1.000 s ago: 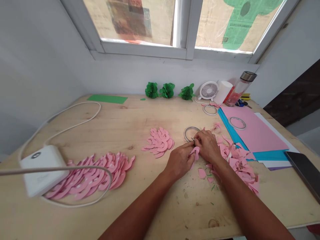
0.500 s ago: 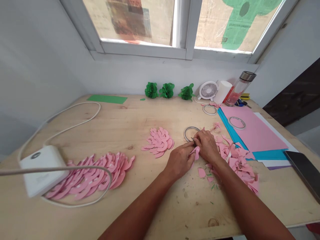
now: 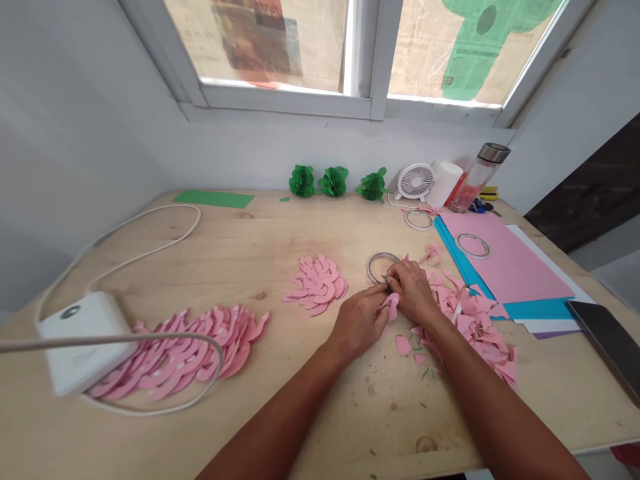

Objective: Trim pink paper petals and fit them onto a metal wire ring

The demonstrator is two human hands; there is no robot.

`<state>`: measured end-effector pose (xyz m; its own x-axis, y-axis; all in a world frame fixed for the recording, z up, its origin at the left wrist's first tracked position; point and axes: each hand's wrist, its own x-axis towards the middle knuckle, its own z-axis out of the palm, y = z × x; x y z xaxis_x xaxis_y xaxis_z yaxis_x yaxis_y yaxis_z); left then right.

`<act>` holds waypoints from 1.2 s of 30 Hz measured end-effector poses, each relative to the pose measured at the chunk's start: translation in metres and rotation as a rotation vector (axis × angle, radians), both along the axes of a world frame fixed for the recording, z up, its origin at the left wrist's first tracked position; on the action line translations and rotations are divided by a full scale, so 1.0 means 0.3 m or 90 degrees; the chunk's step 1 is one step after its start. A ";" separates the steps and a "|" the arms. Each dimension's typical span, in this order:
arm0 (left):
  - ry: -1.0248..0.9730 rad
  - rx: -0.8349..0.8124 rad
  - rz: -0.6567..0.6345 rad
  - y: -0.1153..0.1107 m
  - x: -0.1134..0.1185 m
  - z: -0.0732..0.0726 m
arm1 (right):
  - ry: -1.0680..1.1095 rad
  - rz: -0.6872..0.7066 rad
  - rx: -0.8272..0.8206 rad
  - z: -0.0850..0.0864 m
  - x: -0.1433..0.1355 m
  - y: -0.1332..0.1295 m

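My left hand [image 3: 361,320] is closed on a curved pink paper piece [image 3: 391,304], which sticks out past its fingers. Touching it from the right is my right hand [image 3: 411,287], its fingers pinched at the near edge of a roll of tape [image 3: 376,268]; a small dark tip shows there, too small to name. Left of the hands lies a small pile of curved pink cutouts [image 3: 320,283], and farther left a larger pile of them [image 3: 200,347]. Pink paper scraps [image 3: 480,330] lie beside and under my right forearm.
A white power bank [image 3: 85,347] with a looping cable sits at the left. Along the wall stand green paper balls [image 3: 333,182], a small fan [image 3: 416,181] and a glass bottle [image 3: 480,177]. Coloured sheets [image 3: 520,267] and a dark phone [image 3: 607,343] lie at the right.
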<state>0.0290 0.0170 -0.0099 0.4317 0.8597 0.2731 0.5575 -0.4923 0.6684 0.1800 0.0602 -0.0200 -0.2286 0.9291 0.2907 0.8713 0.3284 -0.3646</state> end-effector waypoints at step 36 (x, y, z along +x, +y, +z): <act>-0.085 -0.100 0.068 0.007 -0.002 0.000 | 0.141 0.010 -0.024 0.054 0.003 -0.009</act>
<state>0.0284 0.0190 -0.0099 0.3049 0.9351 0.1806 0.5017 -0.3189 0.8041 0.1807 0.0576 -0.0038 -0.1781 0.9369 0.3009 0.7631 0.3245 -0.5589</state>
